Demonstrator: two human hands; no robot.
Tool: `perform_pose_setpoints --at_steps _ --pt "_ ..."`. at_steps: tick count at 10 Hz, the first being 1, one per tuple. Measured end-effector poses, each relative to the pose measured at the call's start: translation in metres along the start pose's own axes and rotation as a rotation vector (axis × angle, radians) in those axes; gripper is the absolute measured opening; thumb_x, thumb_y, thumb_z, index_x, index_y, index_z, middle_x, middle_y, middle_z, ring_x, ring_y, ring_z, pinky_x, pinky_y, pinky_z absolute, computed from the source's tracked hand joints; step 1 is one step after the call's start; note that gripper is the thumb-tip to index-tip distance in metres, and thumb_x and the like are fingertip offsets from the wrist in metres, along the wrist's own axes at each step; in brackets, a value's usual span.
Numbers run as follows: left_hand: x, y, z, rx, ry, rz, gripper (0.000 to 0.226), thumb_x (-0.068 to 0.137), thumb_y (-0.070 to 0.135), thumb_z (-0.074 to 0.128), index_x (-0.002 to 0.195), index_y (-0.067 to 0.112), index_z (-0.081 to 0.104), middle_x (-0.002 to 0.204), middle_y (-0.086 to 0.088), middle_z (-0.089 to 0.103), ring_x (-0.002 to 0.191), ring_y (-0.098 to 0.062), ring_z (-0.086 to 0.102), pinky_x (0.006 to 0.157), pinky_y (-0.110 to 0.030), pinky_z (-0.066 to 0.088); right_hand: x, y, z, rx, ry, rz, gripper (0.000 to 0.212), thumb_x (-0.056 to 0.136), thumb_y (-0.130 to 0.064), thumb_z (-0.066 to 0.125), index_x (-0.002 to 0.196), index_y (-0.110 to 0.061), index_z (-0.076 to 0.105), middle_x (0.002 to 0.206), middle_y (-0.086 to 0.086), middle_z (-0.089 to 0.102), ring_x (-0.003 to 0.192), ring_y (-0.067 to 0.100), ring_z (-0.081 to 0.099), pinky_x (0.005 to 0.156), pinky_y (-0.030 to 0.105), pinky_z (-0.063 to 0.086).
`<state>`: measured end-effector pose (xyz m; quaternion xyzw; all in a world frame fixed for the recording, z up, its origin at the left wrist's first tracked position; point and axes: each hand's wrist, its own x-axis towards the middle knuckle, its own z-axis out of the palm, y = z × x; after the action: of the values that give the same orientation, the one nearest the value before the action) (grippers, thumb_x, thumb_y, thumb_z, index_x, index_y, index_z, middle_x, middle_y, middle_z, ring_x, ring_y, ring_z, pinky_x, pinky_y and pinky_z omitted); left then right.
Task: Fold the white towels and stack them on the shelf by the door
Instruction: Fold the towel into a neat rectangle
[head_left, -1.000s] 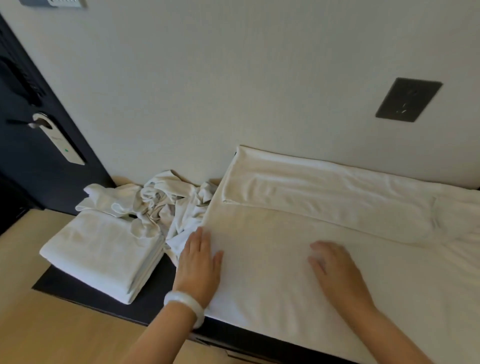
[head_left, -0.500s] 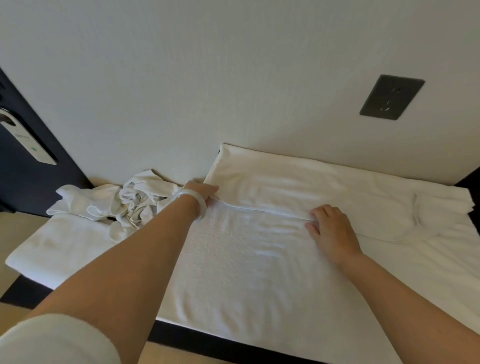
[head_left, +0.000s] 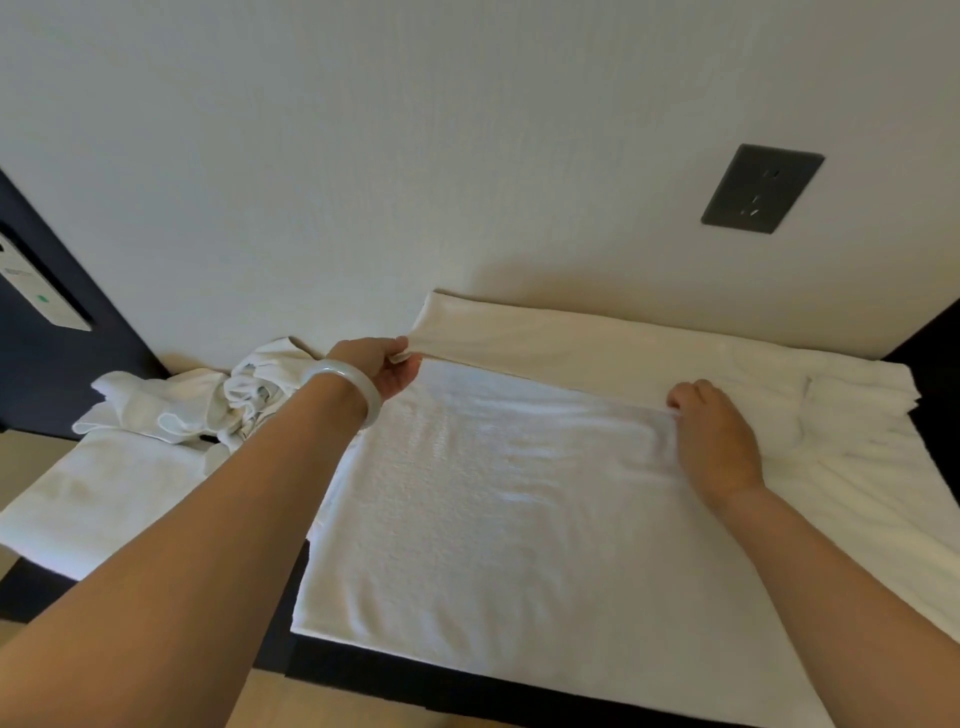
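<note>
A large white towel (head_left: 509, 499) lies spread over the dark shelf (head_left: 395, 675) against the wall, its far strip folded toward me. My left hand (head_left: 387, 364), with a pale bangle on the wrist, pinches the left end of that folded edge. My right hand (head_left: 714, 434) pinches the same edge further right. A folded white towel (head_left: 98, 499) lies on the shelf's left end. A crumpled white cloth heap (head_left: 208, 400) sits behind it, by the wall.
The dark door (head_left: 47, 374) with a white handle plate (head_left: 31, 291) stands at the far left. A dark wall socket (head_left: 761, 189) is mounted above the towel. Light wooden floor (head_left: 31, 452) shows left of the shelf.
Both hands moved from the towel's flat middle to the folded edge near the wall and took hold of it. The camera has come closer.
</note>
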<state>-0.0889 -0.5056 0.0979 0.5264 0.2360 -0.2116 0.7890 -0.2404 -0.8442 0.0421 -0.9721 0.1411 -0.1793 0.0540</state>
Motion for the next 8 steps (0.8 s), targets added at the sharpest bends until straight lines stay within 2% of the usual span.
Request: perform_pose_setpoints --at_steps 1,2,3,4,5,6,7,8 --pt "-0.030 0.006 -0.018 0.136 0.026 0.178 0.008 0.091 0.001 0.064 0.086 0.000 0.058 0.069 -0.011 0.060 0.043 -0.013 0.060 0.046 -0.021 0.052 -0.025 -0.003 -0.054 0.089 0.174 -0.123 0.020 0.087 0.011 0.056 0.098 -0.002 0.067 0.091 0.015 0.058 0.083 0.036 0.056 0.066 0.040 0.047" --pt "-0.065 -0.023 -0.068 0.375 0.052 0.255 0.008 0.090 0.006 0.067 0.094 0.001 0.062 0.070 -0.012 0.063 0.047 -0.015 0.062 0.048 -0.023 0.054 -0.092 -0.018 -0.088 0.236 -0.068 -0.046 0.028 0.103 -0.038 0.036 0.102 -0.032 0.064 0.092 -0.008 0.055 0.082 0.009 0.049 0.073 0.026 0.038" --pt "-0.088 -0.078 -0.113 0.513 0.071 0.120 0.012 0.091 0.002 0.064 0.095 -0.009 0.060 0.074 -0.020 0.061 0.044 -0.018 0.061 0.047 -0.025 0.055 -0.153 -0.022 -0.075 0.180 -0.322 -0.207 0.019 0.104 -0.045 0.040 0.090 -0.053 0.050 0.089 -0.020 0.051 0.081 0.004 0.048 0.075 0.024 0.040" --pt "-0.088 -0.109 -0.134 0.575 0.099 0.100 0.015 0.092 0.001 0.063 0.093 -0.013 0.059 0.061 -0.018 0.066 0.046 -0.022 0.063 0.048 -0.028 0.056 -0.181 -0.003 -0.032 0.052 -0.376 -0.203 0.049 0.074 -0.002 0.082 0.107 -0.036 0.068 0.094 -0.005 0.056 0.083 0.018 0.055 0.071 0.032 0.050" --pt "-0.085 -0.110 -0.134 0.580 0.094 0.117 0.011 0.093 0.000 0.061 0.092 -0.010 0.059 0.058 -0.016 0.068 0.051 -0.025 0.067 0.059 -0.035 0.061 -0.185 -0.004 -0.023 0.054 -0.295 -0.192 0.061 0.058 0.013 0.086 0.113 -0.011 0.073 0.091 0.003 0.057 0.077 0.023 0.056 0.061 0.034 0.052" --pt "-0.088 -0.107 -0.129 0.615 0.074 0.118 0.012 0.094 0.001 0.061 0.095 -0.010 0.060 0.062 -0.017 0.070 0.053 -0.026 0.068 0.061 -0.035 0.062 -0.183 -0.005 -0.025 0.094 -0.202 -0.203 0.043 0.070 0.008 0.079 0.109 -0.011 0.074 0.089 0.000 0.054 0.076 0.019 0.053 0.063 0.031 0.051" --pt "-0.100 -0.097 -0.125 0.538 0.077 0.151 0.010 0.093 0.000 0.061 0.094 -0.009 0.061 0.064 -0.020 0.067 0.051 -0.025 0.067 0.052 -0.030 0.060 -0.180 -0.006 -0.034 0.178 -0.125 -0.181 0.030 0.089 -0.019 0.051 0.106 -0.013 0.076 0.090 -0.007 0.049 0.081 0.010 0.047 0.075 0.014 0.041" --pt "-0.119 -0.088 -0.128 0.433 0.060 0.202 0.007 0.092 -0.003 0.060 0.090 -0.009 0.061 0.061 -0.021 0.063 0.048 -0.023 0.064 0.048 -0.027 0.057 -0.180 -0.013 -0.062 0.219 -0.044 -0.130 0.038 0.091 -0.022 0.043 0.106 -0.010 0.076 0.088 -0.004 0.053 0.080 0.011 0.047 0.079 0.010 0.036"
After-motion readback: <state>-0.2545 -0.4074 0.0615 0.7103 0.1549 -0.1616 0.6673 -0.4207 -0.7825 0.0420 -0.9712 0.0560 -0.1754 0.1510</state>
